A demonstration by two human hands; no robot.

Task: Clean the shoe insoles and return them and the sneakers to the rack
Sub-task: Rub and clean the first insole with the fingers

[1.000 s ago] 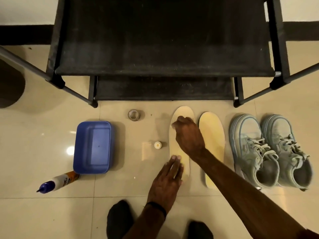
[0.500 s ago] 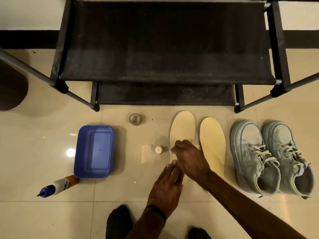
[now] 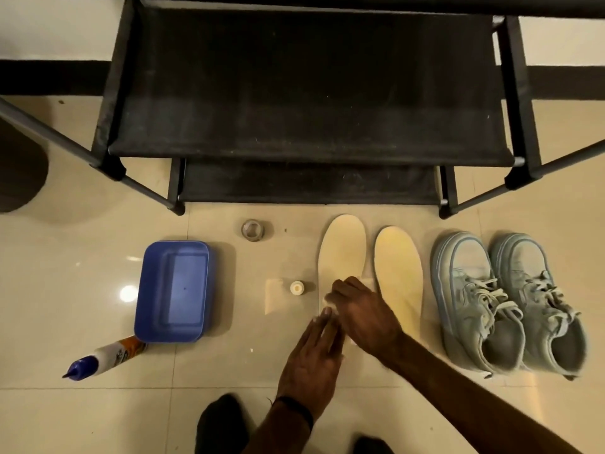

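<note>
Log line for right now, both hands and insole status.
step: wiping left insole | right hand: rubbing white wipe | left hand: flat, steadying heel | sneakers: on floor

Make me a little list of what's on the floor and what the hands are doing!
insoles: two, side by side; left insole, right insole
sneakers: pair, right of the insoles
rack: black, shelves bare
tub: blue
bottle: blue-capped, lying down
right hand: wiping left insole with white cloth
left hand: flat on insole's heel end

Blue tub, bottle, tape roll
</note>
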